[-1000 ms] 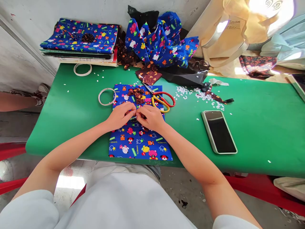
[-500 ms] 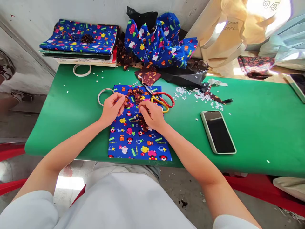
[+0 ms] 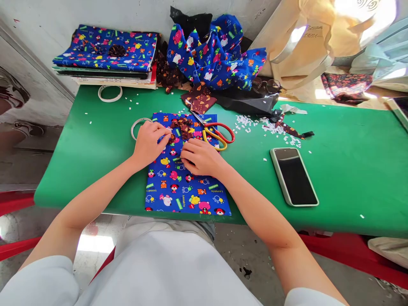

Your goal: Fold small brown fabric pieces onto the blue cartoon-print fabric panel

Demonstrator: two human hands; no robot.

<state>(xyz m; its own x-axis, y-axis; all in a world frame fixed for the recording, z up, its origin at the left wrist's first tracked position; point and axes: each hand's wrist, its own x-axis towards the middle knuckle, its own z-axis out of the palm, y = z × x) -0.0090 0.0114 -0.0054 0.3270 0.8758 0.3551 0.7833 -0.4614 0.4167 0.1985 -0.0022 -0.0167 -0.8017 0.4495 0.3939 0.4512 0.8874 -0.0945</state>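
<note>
A blue cloth piece [image 3: 188,191] printed with cartoon animals lies flat before me. Brown patterned fabric scraps [image 3: 185,127] sit on its upper part. My left hand [image 3: 149,143] is at the cloth's left edge, fingertips pressed together beside a small brown scrap; what they pinch is hidden. Over the middle of the cloth, my right hand [image 3: 202,157] is low with its fingers curled inward, and I cannot make out what is in them. Scissors [image 3: 219,135] with red and yellow handles rest across the cloth's upper right edge. A tape roll [image 3: 137,127] is partly behind my left hand.
A phone [image 3: 295,176] lies on the green table [image 3: 344,170] to the right. White paper bits [image 3: 244,124] are scattered behind it. Folded blue cloth [image 3: 105,46] tops a stack of books, with another tape roll [image 3: 110,93] in front. Crumpled blue cloth [image 3: 213,55] and glasses [image 3: 269,85] are at the back.
My right hand has turned palm-down and lowered over the brown scraps that showed beneath it, covering them. The left hand's fingers have closed together and turned downward.
</note>
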